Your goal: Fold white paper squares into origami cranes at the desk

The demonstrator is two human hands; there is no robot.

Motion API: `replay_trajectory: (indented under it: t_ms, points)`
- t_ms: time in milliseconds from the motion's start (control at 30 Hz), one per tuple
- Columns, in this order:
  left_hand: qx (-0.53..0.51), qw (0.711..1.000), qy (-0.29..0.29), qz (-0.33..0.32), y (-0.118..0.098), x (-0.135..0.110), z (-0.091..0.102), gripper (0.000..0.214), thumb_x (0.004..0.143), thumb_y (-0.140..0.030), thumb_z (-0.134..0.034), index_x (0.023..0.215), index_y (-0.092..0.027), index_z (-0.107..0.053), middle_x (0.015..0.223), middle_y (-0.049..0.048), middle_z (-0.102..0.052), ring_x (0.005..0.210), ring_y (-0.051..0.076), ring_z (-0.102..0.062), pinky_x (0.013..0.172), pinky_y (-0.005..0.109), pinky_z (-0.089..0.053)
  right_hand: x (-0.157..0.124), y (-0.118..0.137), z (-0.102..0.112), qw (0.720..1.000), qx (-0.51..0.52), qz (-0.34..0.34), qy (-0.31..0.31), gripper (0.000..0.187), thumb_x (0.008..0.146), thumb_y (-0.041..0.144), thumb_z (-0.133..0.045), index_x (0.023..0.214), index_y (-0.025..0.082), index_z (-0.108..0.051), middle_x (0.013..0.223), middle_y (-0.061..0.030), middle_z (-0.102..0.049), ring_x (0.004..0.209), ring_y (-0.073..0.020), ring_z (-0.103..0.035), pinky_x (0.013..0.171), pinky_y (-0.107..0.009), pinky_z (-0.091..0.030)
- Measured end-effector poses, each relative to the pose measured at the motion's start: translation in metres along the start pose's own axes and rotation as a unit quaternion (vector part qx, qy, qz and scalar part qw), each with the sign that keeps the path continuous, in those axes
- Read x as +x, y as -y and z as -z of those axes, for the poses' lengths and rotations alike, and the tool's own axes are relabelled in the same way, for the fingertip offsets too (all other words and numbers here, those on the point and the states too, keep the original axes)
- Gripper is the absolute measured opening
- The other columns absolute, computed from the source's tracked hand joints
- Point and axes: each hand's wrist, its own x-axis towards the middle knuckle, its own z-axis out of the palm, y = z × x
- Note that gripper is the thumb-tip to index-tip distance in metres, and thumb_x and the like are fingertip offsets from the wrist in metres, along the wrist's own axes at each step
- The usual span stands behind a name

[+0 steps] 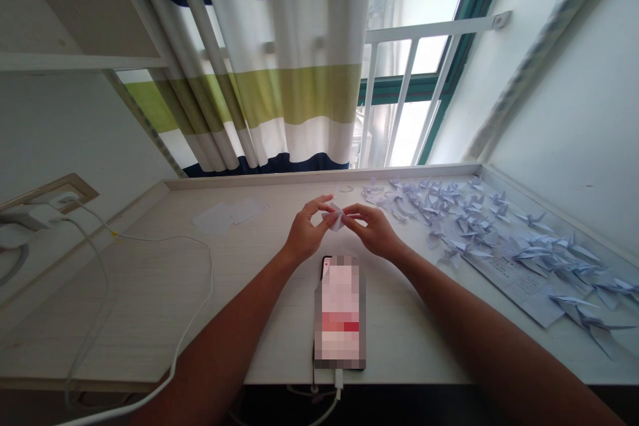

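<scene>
Above the middle of the white desk, a small piece of folded white paper [335, 218] is held up between both hands. My left hand [310, 229] pinches its left side with thumb and fingers. On the right side, the thumb and fingertips of my right hand [368, 229] grip its edge. Part of the paper is hidden behind the fingers. Just below the hands lies a phone [340, 313] with a blurred screen and a cable plugged into its lower end. Many folded paper cranes [449, 206] are spread to the right of my right hand.
Flat white paper sheets [229, 213] lie at the back left. A printed sheet [519, 279] sits partly under the cranes. A white cable [210, 259] loops across the left side from a wall socket [64, 196]. Behind the desk hang a striped curtain [299, 93] and a railing [414, 33].
</scene>
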Motion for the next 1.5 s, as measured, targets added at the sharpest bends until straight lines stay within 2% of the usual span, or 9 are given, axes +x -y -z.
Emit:
replay_trajectory:
  t_ms: [100, 233, 367, 567, 700, 867, 1200, 1367, 1500]
  points:
    - [-0.010, 0.999, 0.032, 0.001, 0.000, -0.001, -0.002, 0.013, 0.091, -0.033, -0.068, 0.094, -0.021, -0.070, 0.128, 0.0097, -0.070, 0.119, 0.025, -0.065, 0.108, 0.046, -0.045, -0.001, 0.002, 0.000, 1.000, 0.011, -0.010, 0.004, 0.027, 0.090, 0.045, -0.070, 0.099, 0.020, -0.076, 0.099, -0.0077, -0.078, 0.094, -0.0239, -0.073, 0.093, -0.045, -0.058]
    - [0.015, 1.000, 0.003, -0.022, 0.005, 0.000, -0.003, 0.017, 0.088, -0.035, -0.072, 0.093, -0.020, -0.069, 0.110, 0.0075, -0.071, 0.106, 0.022, -0.066, 0.097, 0.041, -0.051, -0.001, 0.005, -0.001, 0.999, 0.032, -0.021, 0.011, 0.028, 0.089, 0.047, -0.070, 0.095, 0.020, -0.075, 0.095, -0.0073, -0.078, 0.090, -0.0233, -0.073, 0.090, -0.042, -0.057]
    - [0.000, 1.000, -0.014, 0.003, 0.007, 0.001, -0.003, 0.023, 0.086, -0.036, -0.074, 0.101, -0.019, -0.069, 0.094, 0.0046, -0.069, 0.088, 0.018, -0.067, 0.086, 0.035, -0.055, -0.001, 0.007, -0.001, 0.998, 0.040, -0.040, 0.026, 0.033, 0.092, 0.050, -0.065, 0.103, 0.020, -0.075, 0.101, -0.0079, -0.078, 0.095, -0.0237, -0.073, 0.091, -0.041, -0.057]
    - [-0.010, 0.999, -0.020, 0.028, 0.003, 0.000, -0.003, 0.026, 0.084, -0.038, -0.075, 0.101, -0.018, -0.073, 0.087, 0.0040, -0.067, 0.080, 0.016, -0.065, 0.076, 0.030, -0.055, -0.001, 0.006, -0.003, 0.997, 0.040, -0.064, 0.026, 0.040, 0.085, 0.051, -0.074, 0.107, 0.018, -0.071, 0.108, -0.0111, -0.077, 0.103, -0.0263, -0.072, 0.097, -0.044, -0.055]
    - [-0.055, 0.996, -0.034, 0.067, 0.002, 0.001, -0.002, 0.028, 0.079, -0.039, -0.080, 0.093, -0.017, -0.070, 0.086, 0.0037, -0.069, 0.076, 0.015, -0.065, 0.070, 0.028, -0.053, -0.001, 0.005, -0.003, 0.995, 0.063, -0.078, -0.011, 0.035, 0.083, 0.050, -0.076, 0.094, 0.019, -0.062, 0.095, -0.0084, -0.076, 0.094, -0.0252, -0.073, 0.087, -0.042, -0.059]
    - [-0.105, 0.991, -0.025, 0.082, 0.003, 0.001, -0.003, 0.029, 0.077, -0.041, -0.081, 0.084, -0.017, -0.067, 0.085, 0.0043, -0.071, 0.078, 0.016, -0.067, 0.073, 0.028, -0.053, -0.001, 0.004, -0.004, 0.995, 0.064, -0.071, 0.000, 0.038, 0.080, 0.053, -0.077, 0.082, 0.020, -0.060, 0.085, -0.0047, -0.073, 0.088, -0.0229, -0.072, 0.082, -0.039, -0.059]
    - [-0.142, 0.985, -0.003, 0.099, 0.005, -0.001, -0.008, 0.031, 0.075, -0.038, -0.083, 0.092, -0.016, -0.069, 0.093, 0.0057, -0.073, 0.090, 0.019, -0.069, 0.085, 0.033, -0.055, 0.000, 0.004, -0.005, 0.993, 0.093, -0.069, 0.027, 0.031, 0.086, 0.047, -0.072, 0.094, 0.018, -0.077, 0.098, -0.0084, -0.078, 0.093, -0.0234, -0.071, 0.091, -0.041, -0.056]
    - [-0.163, 0.977, -0.026, 0.137, 0.006, 0.000, -0.007, 0.042, 0.071, -0.036, -0.087, 0.103, -0.014, -0.070, 0.095, 0.0084, -0.074, 0.092, 0.019, -0.070, 0.087, 0.035, -0.055, 0.001, 0.001, -0.004, 0.990, 0.118, -0.076, -0.001, 0.031, 0.082, 0.048, -0.077, 0.092, 0.018, -0.074, 0.092, -0.0067, -0.077, 0.088, -0.0224, -0.072, 0.088, -0.041, -0.058]
    - [-0.187, 0.972, -0.030, 0.138, 0.004, 0.000, -0.007, 0.042, 0.068, -0.035, -0.089, 0.098, -0.014, -0.070, 0.091, 0.0066, -0.074, 0.087, 0.018, -0.070, 0.084, 0.034, -0.056, 0.002, -0.003, -0.004, 0.990, 0.118, -0.070, -0.038, 0.034, 0.077, 0.047, -0.081, 0.093, 0.019, -0.070, 0.091, -0.0065, -0.077, 0.087, -0.0223, -0.073, 0.086, -0.042, -0.059]
